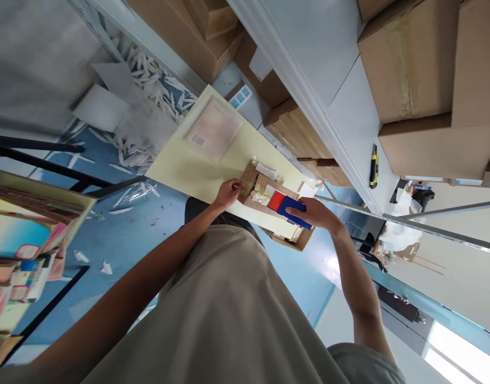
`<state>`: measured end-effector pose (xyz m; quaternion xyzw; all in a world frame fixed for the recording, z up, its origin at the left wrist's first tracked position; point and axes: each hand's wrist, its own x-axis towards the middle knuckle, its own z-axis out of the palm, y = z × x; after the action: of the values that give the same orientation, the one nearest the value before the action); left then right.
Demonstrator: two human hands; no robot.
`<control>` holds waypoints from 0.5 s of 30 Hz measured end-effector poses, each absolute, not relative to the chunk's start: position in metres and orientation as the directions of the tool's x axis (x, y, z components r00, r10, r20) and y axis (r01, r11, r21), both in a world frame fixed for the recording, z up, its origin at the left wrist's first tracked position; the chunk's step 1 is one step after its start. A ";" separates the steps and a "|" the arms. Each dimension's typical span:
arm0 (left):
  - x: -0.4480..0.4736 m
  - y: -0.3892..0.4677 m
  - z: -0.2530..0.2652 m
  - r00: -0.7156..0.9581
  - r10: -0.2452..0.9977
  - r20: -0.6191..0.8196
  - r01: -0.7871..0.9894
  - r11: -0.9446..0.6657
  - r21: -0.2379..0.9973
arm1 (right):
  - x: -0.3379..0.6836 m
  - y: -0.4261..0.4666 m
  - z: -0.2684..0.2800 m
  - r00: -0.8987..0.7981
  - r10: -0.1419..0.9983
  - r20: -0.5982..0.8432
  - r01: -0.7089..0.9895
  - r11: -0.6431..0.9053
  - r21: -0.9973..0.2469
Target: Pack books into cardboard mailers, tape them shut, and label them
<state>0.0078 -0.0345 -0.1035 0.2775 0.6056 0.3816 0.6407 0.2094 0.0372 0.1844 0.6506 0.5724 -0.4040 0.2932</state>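
My right hand (316, 213) is closed around the blue end of a flat blue-and-red object (295, 213), whose exact kind I cannot make out. Its red end lies over a small brown cardboard box (249, 176) that has shiny clear tape or film on it. At the box's left end is my left hand (229, 193), with thumb and fingers pinched together; whatever may be between them is too small to name. Both hands are over the narrow pale yellow table (168, 165), close to my body.
A plastic-wrapped packet (215, 128) lies on the table's far left part. Behind are a power strip (240, 97) and cardboard boxes (300, 133). A grey shelf (332, 80) overhangs, bearing a yellow-black utility knife (374, 166). White scraps (165, 85) litter the blue floor; an open bin (69, 224) stands left.
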 end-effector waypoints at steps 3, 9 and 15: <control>0.011 -0.038 -0.105 -0.037 0.832 -0.554 -0.133 0.545 0.828 | 0.207 0.036 0.181 -0.026 0.521 -0.853 0.986 -0.126 -0.107; 0.007 -0.046 -0.109 -0.130 0.818 -0.560 0.008 0.565 0.825 | 0.210 0.032 0.180 -0.041 0.556 -0.830 0.993 -0.067 -0.094; 0.005 -0.045 -0.080 -0.115 0.904 -0.412 0.087 0.422 0.902 | 0.220 0.026 0.173 -0.035 0.543 -0.839 0.998 -0.019 -0.054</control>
<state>0.0048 -0.0455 -0.0799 0.3841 0.6453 0.3758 0.5430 0.2204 0.0257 0.1733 0.6174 0.6240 -0.3581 0.3181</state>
